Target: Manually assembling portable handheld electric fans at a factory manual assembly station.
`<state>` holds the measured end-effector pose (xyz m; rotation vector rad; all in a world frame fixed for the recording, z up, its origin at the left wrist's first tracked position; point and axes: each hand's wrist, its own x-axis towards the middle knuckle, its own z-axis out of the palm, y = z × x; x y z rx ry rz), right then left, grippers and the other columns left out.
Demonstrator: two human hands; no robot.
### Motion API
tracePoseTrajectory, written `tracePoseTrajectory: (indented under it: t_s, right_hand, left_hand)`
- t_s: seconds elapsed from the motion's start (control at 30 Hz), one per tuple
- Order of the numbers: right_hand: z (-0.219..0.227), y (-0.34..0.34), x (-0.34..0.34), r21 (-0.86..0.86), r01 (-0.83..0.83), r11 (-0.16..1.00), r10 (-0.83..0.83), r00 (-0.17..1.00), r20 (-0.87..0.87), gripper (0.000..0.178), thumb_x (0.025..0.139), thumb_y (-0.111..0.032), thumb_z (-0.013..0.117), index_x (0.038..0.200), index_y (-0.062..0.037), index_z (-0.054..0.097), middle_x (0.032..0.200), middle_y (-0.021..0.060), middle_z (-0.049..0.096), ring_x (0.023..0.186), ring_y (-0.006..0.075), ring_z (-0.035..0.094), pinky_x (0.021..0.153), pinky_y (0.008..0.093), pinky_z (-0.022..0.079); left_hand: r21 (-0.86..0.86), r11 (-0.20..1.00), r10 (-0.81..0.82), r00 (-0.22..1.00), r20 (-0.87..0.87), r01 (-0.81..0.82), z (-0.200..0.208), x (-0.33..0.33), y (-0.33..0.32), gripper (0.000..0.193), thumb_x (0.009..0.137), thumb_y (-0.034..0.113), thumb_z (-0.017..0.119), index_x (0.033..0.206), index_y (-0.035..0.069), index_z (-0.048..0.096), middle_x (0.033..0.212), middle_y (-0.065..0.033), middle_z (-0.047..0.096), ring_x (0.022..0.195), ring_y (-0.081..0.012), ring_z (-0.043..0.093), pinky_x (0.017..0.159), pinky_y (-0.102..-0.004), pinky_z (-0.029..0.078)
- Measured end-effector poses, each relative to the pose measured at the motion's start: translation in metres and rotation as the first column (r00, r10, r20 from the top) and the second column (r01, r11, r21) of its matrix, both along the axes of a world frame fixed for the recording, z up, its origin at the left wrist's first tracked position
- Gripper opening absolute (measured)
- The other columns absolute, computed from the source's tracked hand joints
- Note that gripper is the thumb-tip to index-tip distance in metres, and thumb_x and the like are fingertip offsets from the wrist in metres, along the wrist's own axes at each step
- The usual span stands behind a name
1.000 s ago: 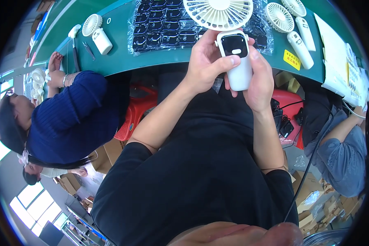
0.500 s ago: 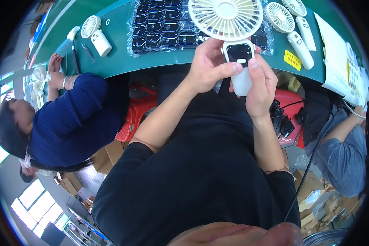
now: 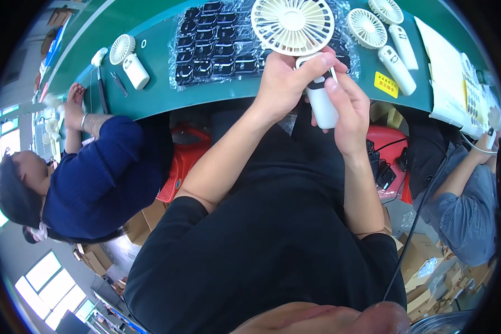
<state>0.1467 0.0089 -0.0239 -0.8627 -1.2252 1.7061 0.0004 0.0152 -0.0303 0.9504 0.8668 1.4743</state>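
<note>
A white handheld fan [image 3: 323,106] is held between my two hands, its round slatted head pointing away from me over the table. My left hand [image 3: 281,86] grips the upper handle, its thumb lying across the dark glossy front panel and hiding most of it. Around the handle's right side curls my right hand [image 3: 350,114], with its thumb against the edge near the panel. Beyond the fan, a sheet of clear plastic [image 3: 175,78] carries rows of black glossy covers [image 3: 225,67].
More white fans lie at right [image 3: 398,69] and left [image 3: 135,72] on the green table [image 3: 156,100]. A yellow card [image 3: 386,84] sits near its front edge. Tweezers [image 3: 118,83] and a dark-handled tool [image 3: 102,89] lie left. Co-workers sit on both sides, in navy [image 3: 106,167] and grey [image 3: 467,206].
The fan has shifted slightly left, and its head has tilted. My left thumb has moved up across the panel, covering more of it; my right thumb now rests at the panel's edge.
</note>
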Motion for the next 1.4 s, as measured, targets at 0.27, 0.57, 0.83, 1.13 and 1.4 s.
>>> tracePoseTrajectory:
  t_s: [0.27, 0.57, 0.83, 1.13, 1.4]
  right_hand:
    - [0.013, 0.001, 0.002, 0.107, 0.078, 0.991, -0.076, 0.997, -0.024, 0.029, 0.095, -0.016, 0.066, 0.114, 0.0040, 0.061, 0.079, 0.0075, 0.065, 0.054, 0.0095, 0.059, 0.047, 0.0205, 0.046]
    - [-0.003, 0.008, 0.001, 0.568, 0.097, 0.817, -0.272, 0.934, 0.231, 0.026, 0.089, -0.013, 0.073, 0.109, 0.0020, 0.065, 0.083, 0.0043, 0.068, 0.059, 0.0085, 0.060, 0.051, 0.0225, 0.046]
    - [0.009, 0.011, 0.016, 0.399, 0.125, 0.909, -0.264, 0.911, 0.317, 0.022, 0.087, -0.013, 0.075, 0.103, 0.0015, 0.068, 0.085, 0.0011, 0.068, 0.072, 0.0073, 0.061, 0.064, 0.0222, 0.047]
    - [0.011, 0.158, 0.152, 0.572, 0.300, 0.764, -0.643, 0.433, 0.631, 0.034, 0.093, -0.029, 0.071, 0.103, 0.0031, 0.071, 0.077, 0.0026, 0.064, 0.068, 0.0073, 0.055, 0.060, 0.0261, 0.043]
    - [0.009, 0.291, 0.257, 0.339, -0.013, 0.941, -0.330, -0.258, 0.908, 0.064, 0.090, -0.054, 0.062, 0.116, 0.0038, 0.069, 0.113, 0.0291, 0.068, 0.110, 0.0440, 0.064, 0.096, 0.0469, 0.048]
  left_hand:
    - [0.190, 0.970, -0.127, 0.984, -0.121, 0.149, 0.013, -0.002, -0.002, 0.044, 0.104, 0.029, 0.052, 0.129, -0.008, 0.056, 0.115, -0.0235, 0.069, 0.105, -0.0276, 0.070, 0.091, -0.0372, 0.057]
    - [0.043, 0.991, -0.124, 0.992, 0.008, 0.123, 0.005, 0.005, 0.004, 0.035, 0.101, 0.022, 0.059, 0.123, -0.005, 0.060, 0.109, -0.0217, 0.071, 0.108, -0.0275, 0.069, 0.094, -0.0374, 0.056]
    - [0.019, 0.994, -0.104, 0.994, -0.016, 0.105, 0.004, 0.016, 0.012, 0.032, 0.098, 0.018, 0.063, 0.122, -0.003, 0.060, 0.114, -0.0210, 0.070, 0.103, -0.0256, 0.069, 0.093, -0.0366, 0.054]
    - [-0.041, 0.986, -0.163, 0.987, -0.013, 0.162, 0.023, -0.046, 0.007, 0.026, 0.099, 0.011, 0.061, 0.122, -0.002, 0.061, 0.114, -0.0125, 0.070, 0.104, -0.0168, 0.067, 0.090, -0.0302, 0.052]
    - [-0.012, 0.996, -0.087, 0.984, -0.155, 0.086, 0.018, -0.092, -0.032, 0.022, 0.100, 0.012, 0.060, 0.118, -0.001, 0.064, 0.101, -0.0088, 0.071, 0.096, -0.0131, 0.067, 0.086, -0.0273, 0.052]
